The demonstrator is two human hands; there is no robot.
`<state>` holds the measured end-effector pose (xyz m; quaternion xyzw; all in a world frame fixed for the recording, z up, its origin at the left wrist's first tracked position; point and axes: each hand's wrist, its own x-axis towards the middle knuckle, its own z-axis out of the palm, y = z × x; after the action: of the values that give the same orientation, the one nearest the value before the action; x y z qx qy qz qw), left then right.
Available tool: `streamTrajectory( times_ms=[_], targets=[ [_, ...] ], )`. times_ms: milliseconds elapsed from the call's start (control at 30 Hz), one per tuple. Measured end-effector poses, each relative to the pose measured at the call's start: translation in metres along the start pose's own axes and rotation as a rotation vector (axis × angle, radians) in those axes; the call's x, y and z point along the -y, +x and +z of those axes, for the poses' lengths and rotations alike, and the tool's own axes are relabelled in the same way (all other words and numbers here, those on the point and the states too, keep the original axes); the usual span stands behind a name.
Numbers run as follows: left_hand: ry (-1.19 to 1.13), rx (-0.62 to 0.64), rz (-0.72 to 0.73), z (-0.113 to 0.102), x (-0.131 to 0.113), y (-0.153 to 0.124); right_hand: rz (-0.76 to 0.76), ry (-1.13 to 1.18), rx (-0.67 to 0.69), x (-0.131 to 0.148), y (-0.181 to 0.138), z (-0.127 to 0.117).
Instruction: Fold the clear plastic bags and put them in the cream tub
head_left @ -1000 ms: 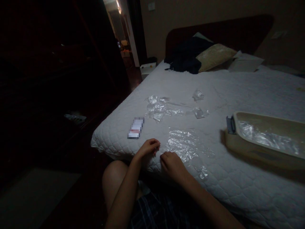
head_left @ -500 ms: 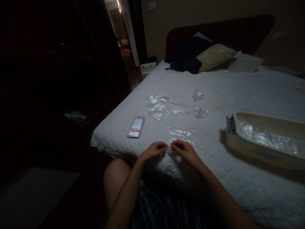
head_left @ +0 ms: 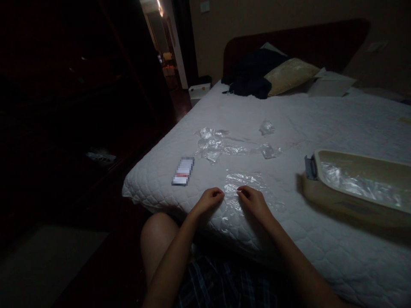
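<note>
I sit at the near edge of a white quilted bed (head_left: 321, 124). A clear plastic sheet (head_left: 239, 184) lies flat in front of me. My left hand (head_left: 208, 200) is curled, its fingertips pinched on the sheet's left edge. My right hand (head_left: 253, 201) is curled too, pinching the same sheet a little to the right. The two hands are a short gap apart. The room is dim, so the exact grip is hard to make out.
Crumpled clear plastic pieces (head_left: 213, 145) and two smaller scraps (head_left: 268, 150) lie farther up the bed. A small blurred packet (head_left: 183, 171) lies left. A beige tray (head_left: 356, 205) holding plastic sits right. Pillows (head_left: 289, 75) and dark cloth (head_left: 250, 75) are at the headboard.
My right hand moved up from the bed's near edge to meet the left one. The two have since drawn slightly apart on the sheet, which has shifted toward me.
</note>
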<state>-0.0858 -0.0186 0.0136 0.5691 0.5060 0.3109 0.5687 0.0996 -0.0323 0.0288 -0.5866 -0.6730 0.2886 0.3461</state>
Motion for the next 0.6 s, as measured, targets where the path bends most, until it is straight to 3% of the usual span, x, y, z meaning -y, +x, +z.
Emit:
streamTrajectory(
  times_ms=[233,600],
  targets=[
    [0.142,-0.127,0.045,0.006,0.01,0.009,0.026,-0.078,-0.016,-0.001,0.0,0.006],
    [0.407,-0.213,0.072,0.01,0.01,0.01,-0.088,-0.533,0.055,0.001,0.001,0.011]
  ],
)
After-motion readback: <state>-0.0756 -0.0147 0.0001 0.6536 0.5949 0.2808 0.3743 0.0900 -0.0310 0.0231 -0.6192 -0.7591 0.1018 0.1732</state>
